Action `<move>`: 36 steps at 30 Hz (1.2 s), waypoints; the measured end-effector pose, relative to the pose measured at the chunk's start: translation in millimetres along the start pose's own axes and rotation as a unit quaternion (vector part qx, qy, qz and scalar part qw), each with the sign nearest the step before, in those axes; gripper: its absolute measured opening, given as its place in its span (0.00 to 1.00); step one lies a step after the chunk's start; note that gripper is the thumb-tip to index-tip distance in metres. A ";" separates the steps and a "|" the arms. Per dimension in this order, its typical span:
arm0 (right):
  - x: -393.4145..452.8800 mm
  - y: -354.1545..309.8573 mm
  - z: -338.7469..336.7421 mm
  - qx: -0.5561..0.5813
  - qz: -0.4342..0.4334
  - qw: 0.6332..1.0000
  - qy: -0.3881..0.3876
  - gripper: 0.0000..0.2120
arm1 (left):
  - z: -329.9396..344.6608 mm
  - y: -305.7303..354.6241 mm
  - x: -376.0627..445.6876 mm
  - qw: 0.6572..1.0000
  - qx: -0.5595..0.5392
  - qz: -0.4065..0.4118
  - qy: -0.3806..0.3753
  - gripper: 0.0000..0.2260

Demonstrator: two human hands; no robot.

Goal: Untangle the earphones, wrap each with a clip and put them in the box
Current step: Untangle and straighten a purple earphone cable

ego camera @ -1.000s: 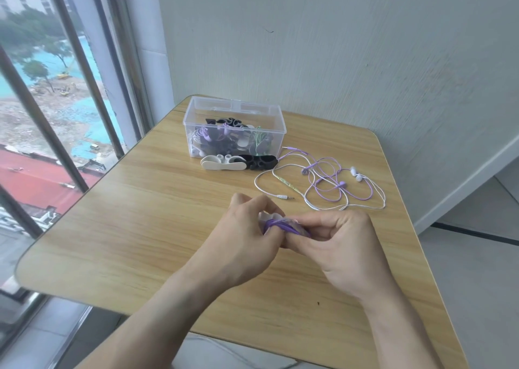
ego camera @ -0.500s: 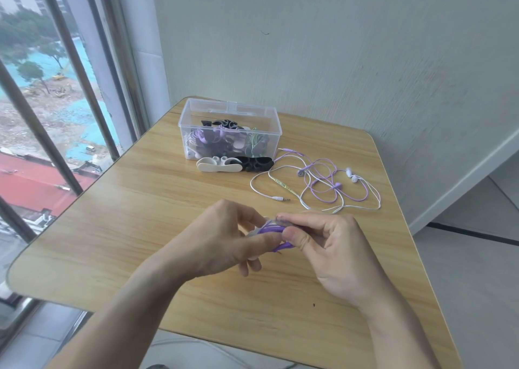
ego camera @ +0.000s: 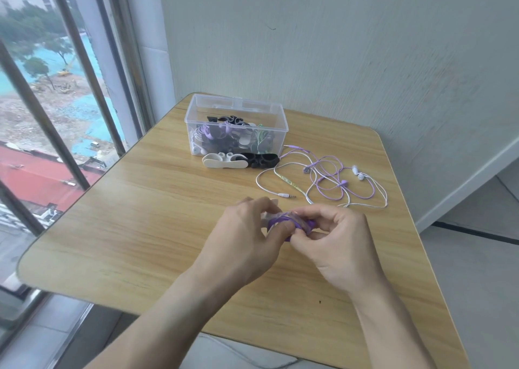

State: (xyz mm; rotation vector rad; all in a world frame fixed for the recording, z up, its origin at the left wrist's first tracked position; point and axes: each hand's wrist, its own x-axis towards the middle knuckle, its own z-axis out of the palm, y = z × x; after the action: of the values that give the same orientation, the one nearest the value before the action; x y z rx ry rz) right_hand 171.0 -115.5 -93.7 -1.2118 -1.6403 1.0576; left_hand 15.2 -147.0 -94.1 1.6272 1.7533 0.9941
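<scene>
Over the middle of the wooden table [ego camera: 140, 228], my left hand [ego camera: 247, 239] and my right hand [ego camera: 339, 242] together pinch a coiled purple earphone [ego camera: 283, 220] with a pale clip around it; fingers hide most of it. A tangle of purple and white earphones [ego camera: 331, 183] lies loose at the right rear of the table. The clear plastic box [ego camera: 276, 141] stands open at the back, holding several wrapped earphones. A white clip [ego camera: 222, 162] and a black clip [ego camera: 262, 159] lie just in front of the box.
A grey wall runs behind and to the right of the table. A barred window is on the left, close to the table's left edge. The tiled floor shows past the table's right and near edges.
Both hands have kept working the purple bundle in place; my left fingers have curled tighter over its left side and my right fingers have shifted onto its right end. The loose earphones, clips and box have not moved.
</scene>
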 end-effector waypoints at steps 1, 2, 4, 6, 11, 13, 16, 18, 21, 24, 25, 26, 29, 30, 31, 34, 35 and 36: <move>0.9 -0.3 0.9 0.020 -0.002 1.000 0.008 0.15 | 2.5 0.5 -1.1 1.000 -0.002 0.006 0.022 0.06; 1.9 -1.5 2.1 0.043 0.000 0.999 0.013 0.16 | 4.9 0.9 -2.3 0.999 -0.002 0.015 0.044 0.08; 3.0 -3.5 2.6 0.092 0.001 0.996 0.015 0.17 | 7.4 3.9 -4.8 0.996 0.005 0.038 0.082 0.11; 4.0 -6.1 0.7 0.117 -0.010 0.993 0.015 0.18 | 5.6 8.4 -6.6 0.994 0.009 0.056 0.098 0.13; 5.2 -5.3 -6.6 0.142 -0.030 0.989 -0.020 0.18 | -2.7 11.6 -4.1 0.998 -0.043 0.008 0.053 0.09; 4.2 -6.0 -5.9 0.149 -0.036 0.988 -0.023 0.18 | -7.7 10.8 -1.3 0.996 -0.085 -0.033 0.026 0.07; 3.6 -8.1 -1.2 0.165 -0.049 0.985 -0.013 0.15 | -13.2 7.1 1.1 0.988 -0.134 -0.074 0.003 0.06; 4.8 -10.8 3.0 0.188 -0.037 0.981 0.004 0.16 | -12.6 7.4 -0.2 0.989 -0.132 -0.068 0.024 0.10; 8.4 -11.8 4.9 0.298 0.031 0.953 0.040 0.20 | -6.1 12.9 -5.0 0.994 -0.075 -0.035 0.072 0.16; 8.7 -16.6 4.1 0.267 0.023 0.962 0.041 0.25 | -2.2 18.0 -6.8 0.994 -0.079 -0.029 0.067 0.12; 8.2 -18.5 5.2 0.234 0.004 0.971 0.037 0.25 | -2.6 17.9 -5.9 0.993 -0.099 -0.038 0.052 0.10; 7.3 -19.3 6.0 0.206 -0.014 0.978 0.033 0.25 | -2.2 18.2 -4.9 0.991 -0.124 -0.047 0.032 0.09; 6.1 -15.2 7.5 0.134 -0.047 0.990 0.022 0.27 | -1.5 19.8 -5.3 0.985 -0.158 -0.063 -0.009 0.06; 6.3 -14.2 7.6 0.119 -0.050 0.991 0.019 0.27 | -1.0 20.5 -5.8 0.985 -0.158 -0.061 -0.016 0.06; 6.1 -12.5 7.5 0.112 -0.049 0.992 0.018 0.26 | 0.3 20.1 -6.1 0.986 -0.156 -0.061 -0.022 0.06; 4.1 -12.4 11.1 0.129 -0.046 0.990 0.033 0.22 | 4.3 18.9 -5.7 0.983 -0.172 -0.059 -0.010 0.06; 3.5 -12.9 12.9 0.137 -0.046 0.988 0.047 0.19 | 5.8 19.3 -6.1 0.982 -0.179 -0.055 0.001 0.06; 3.1 -13.3 14.7 0.149 -0.041 0.986 0.061 0.17 | 7.3 20.2 -7.1 0.981 -0.186 -0.050 0.014 0.06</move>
State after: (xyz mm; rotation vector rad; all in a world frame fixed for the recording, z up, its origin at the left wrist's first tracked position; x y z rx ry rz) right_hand 152.9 -117.2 -85.4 -0.9827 -1.3693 1.1089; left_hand 33.8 -153.0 -82.7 1.2823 1.5377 1.2168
